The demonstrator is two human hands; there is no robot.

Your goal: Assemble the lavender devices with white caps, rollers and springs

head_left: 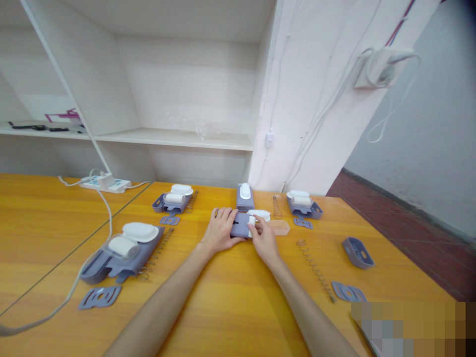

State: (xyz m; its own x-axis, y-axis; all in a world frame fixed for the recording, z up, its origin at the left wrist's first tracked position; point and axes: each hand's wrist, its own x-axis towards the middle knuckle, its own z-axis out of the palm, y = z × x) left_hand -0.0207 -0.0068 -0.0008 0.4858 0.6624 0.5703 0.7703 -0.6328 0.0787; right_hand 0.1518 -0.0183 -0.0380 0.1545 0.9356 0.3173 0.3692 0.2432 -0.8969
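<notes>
Both my hands meet on a grey-blue plastic housing [240, 225] lying on the yellow wooden table [230, 297]. My left hand [220, 230] grips the housing's left side with its fingers curled over it. My right hand [263, 238] is closed around a small white roller [252, 220] at the housing's right end. A white oval cap [259, 214] and a clear plastic cover [279, 227] lie just behind my right hand. Another assembled grey unit [245, 196] stands upright behind the housing.
Sets of the same parts lie around: near left [122, 253], far left [174, 199], far right [303, 204]. Long springs [316, 270], flat grey plates [99, 296] [347, 291] and a grey shell [357, 252] are scattered. A power strip [106, 183] with its cable lies at the back left.
</notes>
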